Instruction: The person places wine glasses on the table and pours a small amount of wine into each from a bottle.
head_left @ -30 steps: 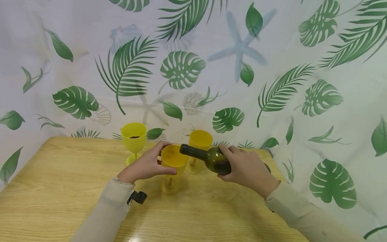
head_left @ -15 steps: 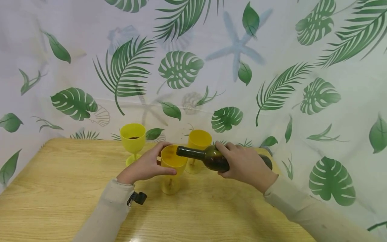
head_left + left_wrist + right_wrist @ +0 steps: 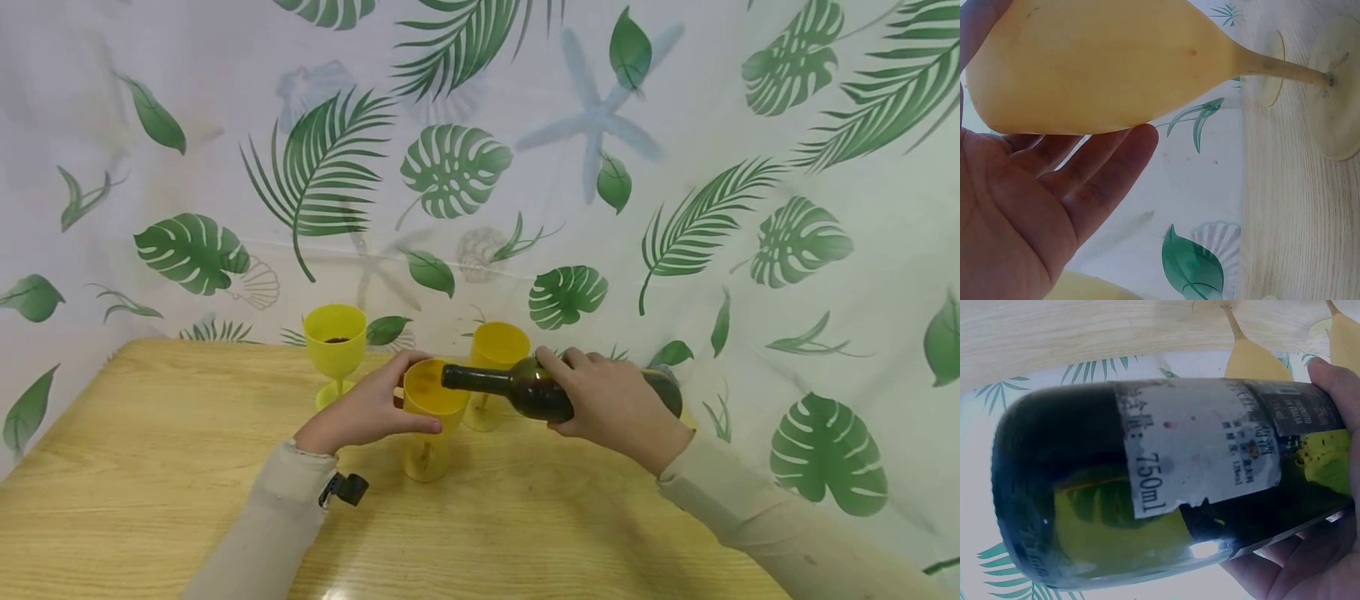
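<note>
In the head view my left hand holds a yellow plastic goblet by its bowl, fingers on one side and thumb on the other. The goblet stands upright, its foot on the table. My right hand grips a dark green wine bottle, which lies nearly level with its mouth over the goblet's right rim. Whether liquid runs out cannot be seen. The left wrist view shows the goblet's bowl against my fingers. In the right wrist view a worn white label reads 750ml; dark liquid shows inside the bottle.
A second yellow goblet stands just behind the bottle neck. Another yellow goblet, with dark liquid in it, is behind my left hand. The wooden table ends at a leaf-printed cloth along the back.
The bottle has tipped a little: its base has risen and its mouth has dropped slightly towards the held goblet. My left hand and the goblet have stayed in place.
</note>
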`<state>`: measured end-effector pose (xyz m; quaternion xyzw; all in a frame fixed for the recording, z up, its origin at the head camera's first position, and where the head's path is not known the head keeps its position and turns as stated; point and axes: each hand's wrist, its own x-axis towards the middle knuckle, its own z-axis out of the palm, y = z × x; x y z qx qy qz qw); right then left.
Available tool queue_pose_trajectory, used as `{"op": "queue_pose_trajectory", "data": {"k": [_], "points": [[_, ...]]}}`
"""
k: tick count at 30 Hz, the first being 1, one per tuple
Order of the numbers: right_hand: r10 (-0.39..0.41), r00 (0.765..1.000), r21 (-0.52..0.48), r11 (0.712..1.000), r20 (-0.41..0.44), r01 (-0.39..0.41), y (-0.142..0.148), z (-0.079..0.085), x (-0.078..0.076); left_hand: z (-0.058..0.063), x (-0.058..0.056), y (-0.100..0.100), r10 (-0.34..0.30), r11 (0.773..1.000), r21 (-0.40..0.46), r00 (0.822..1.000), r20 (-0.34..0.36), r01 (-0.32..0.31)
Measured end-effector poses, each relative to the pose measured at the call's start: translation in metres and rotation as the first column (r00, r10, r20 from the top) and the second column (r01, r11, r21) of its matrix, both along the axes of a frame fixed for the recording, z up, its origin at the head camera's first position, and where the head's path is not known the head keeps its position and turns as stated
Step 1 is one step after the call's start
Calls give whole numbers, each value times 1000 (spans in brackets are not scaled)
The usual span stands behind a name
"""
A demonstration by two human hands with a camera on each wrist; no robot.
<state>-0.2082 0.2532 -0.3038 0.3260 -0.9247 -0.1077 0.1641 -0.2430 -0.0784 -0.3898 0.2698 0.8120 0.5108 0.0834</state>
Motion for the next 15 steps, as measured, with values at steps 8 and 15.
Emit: {"op": "queue_pose_trajectory", "data": {"k": [8,15], "points": [[-2,1000,14,1000,3,2,-1,2,-1,2,1,0,-6,1000,-5,1000,-6,6],[10,1000,38,999,-20,-9,0,4,-2,3,2,0,2,1000,-16,1000,-2,-2]]}}
